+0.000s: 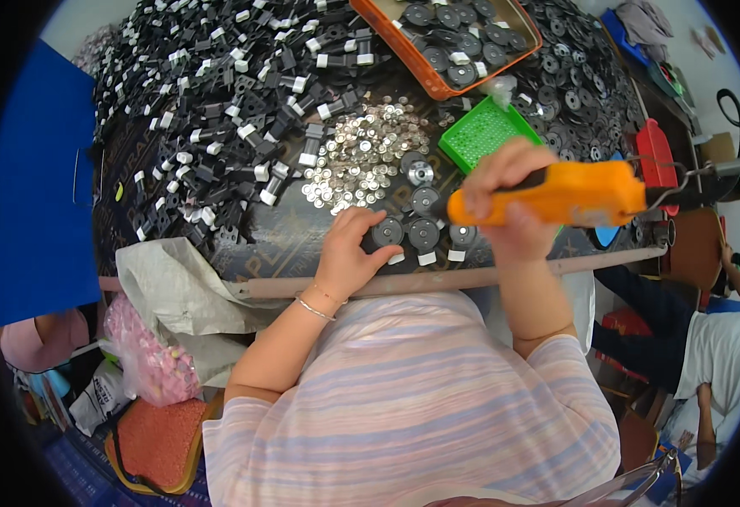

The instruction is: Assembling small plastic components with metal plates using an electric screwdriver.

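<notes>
My right hand (513, 182) is wrapped round an orange electric screwdriver (594, 194), lying nearly level with its dark nose to the left. That nose is close to a black round part (425, 201) on the table; whether it touches, I cannot tell. My left hand (349, 252) curls its thumb and fingers about the edge of a black disc part with a white tab (389, 231). Beside it sit two more such parts, a middle disc (423, 234) and a right disc (461, 237). Above them is a disc with a silvery centre (420, 173).
Small silvery round pieces (361, 156) lie heaped beyond my left hand. Black parts with white ends (218, 110) cover the far left. A green basket (474, 135) and an orange-rimmed tray (434, 91) of discs stand beyond. The table's edge bar (370, 286) crosses before me. People sit on both sides.
</notes>
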The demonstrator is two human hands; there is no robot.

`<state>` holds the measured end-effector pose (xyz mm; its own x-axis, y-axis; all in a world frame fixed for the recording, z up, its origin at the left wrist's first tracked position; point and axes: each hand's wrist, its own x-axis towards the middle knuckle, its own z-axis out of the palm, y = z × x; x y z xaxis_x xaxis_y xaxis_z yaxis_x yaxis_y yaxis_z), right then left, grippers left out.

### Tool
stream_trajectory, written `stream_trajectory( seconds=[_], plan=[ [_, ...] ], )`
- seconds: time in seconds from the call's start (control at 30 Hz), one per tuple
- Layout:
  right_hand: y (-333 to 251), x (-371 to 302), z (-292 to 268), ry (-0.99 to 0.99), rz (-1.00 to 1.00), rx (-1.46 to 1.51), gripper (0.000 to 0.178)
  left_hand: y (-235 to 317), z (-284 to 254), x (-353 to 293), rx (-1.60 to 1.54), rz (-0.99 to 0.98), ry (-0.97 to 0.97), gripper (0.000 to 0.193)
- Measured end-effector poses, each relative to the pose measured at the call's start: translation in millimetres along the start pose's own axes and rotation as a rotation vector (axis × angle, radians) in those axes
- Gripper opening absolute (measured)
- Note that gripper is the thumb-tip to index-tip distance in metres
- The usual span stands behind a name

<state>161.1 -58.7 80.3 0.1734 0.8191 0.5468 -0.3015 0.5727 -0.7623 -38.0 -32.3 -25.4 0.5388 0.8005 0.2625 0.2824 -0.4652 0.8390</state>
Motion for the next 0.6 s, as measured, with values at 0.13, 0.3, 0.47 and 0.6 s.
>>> stream_trajectory(
  seconds=[0.13, 0.3, 0.47, 0.6],
  plan=[
    [16, -6, 22, -0.232, 0.066, -0.208, 0.025, -2, -1, 1, 0.017, 0.008, -0.005, 0.050],
    [28, -6, 32, -0.242, 0.135, -0.174, 0.020, -2, 0, -1, -0.007, -0.030, -0.011, 0.049],
    [30, -3, 37, -0.307, 0.150, -0.169, 0.017, -2, 0, -1, 0.003, -0.002, 0.004, 0.047],
    [39, -6, 33, -0.290, 0.125, -0.144, 0.019, 1, 0, 1, 0.011, -0.004, 0.009, 0.046]
  ],
)
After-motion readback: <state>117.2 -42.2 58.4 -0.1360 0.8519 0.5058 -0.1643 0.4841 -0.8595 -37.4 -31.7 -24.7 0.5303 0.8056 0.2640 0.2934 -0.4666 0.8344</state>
